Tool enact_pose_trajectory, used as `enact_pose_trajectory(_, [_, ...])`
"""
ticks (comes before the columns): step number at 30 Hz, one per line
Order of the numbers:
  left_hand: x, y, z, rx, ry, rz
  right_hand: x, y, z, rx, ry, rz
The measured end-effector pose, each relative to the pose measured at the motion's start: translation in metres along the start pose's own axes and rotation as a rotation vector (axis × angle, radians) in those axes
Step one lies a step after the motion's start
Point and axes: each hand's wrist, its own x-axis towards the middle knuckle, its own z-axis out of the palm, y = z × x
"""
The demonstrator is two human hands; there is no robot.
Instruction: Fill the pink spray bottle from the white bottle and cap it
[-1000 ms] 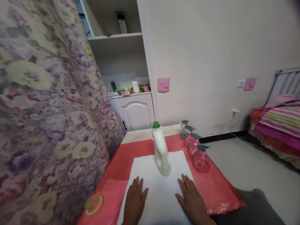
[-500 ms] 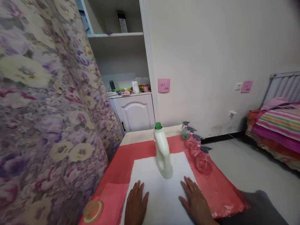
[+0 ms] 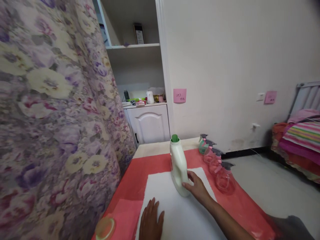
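A pale green detergent bottle (image 3: 178,160) with a green piece in its neck stands upright on a white sheet (image 3: 158,183). My right hand (image 3: 197,187) is at the handle side of the bottle, low down, its thumb on the near face and its fingers curled around the edge. The fingertips are partly hidden. Flat on the sheet at the lower left rests my left hand (image 3: 151,221), fingers stretched and holding nothing.
Several clear spray bottles with dark trigger heads (image 3: 225,180) stand in a row along the table's right side. A round lid-like item (image 3: 105,228) lies at the front left on the red cover (image 3: 130,180). A floral curtain (image 3: 75,133) hangs close on the left.
My right hand has left the sheet, moved forward and taken hold of the bottle's handle side. My left hand stays flat. The view has shifted slightly.
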Motion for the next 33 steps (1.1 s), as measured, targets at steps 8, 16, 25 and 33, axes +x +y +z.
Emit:
enact_pose_trajectory(8, [-0.002, -0.001, 0.008, 0.017, 0.151, 0.033, 0.030, -0.019, 0.021, 0.242, -0.078, 0.014])
enact_pose_trajectory(16, [-0.001, 0.000, 0.008, 0.014, 0.134, 0.029, 0.019, -0.052, 0.040, 0.302, -0.017, -0.021])
enact_pose_trajectory(25, [-0.002, -0.001, 0.013, -0.019, 0.116, -0.004, -0.002, -0.031, 0.045, 0.240, -0.036, 0.018])
enact_pose_trajectory(33, [0.001, -0.005, 0.016, 0.006, 0.114, 0.027, 0.001, -0.023, 0.044, 0.241, -0.062, 0.053])
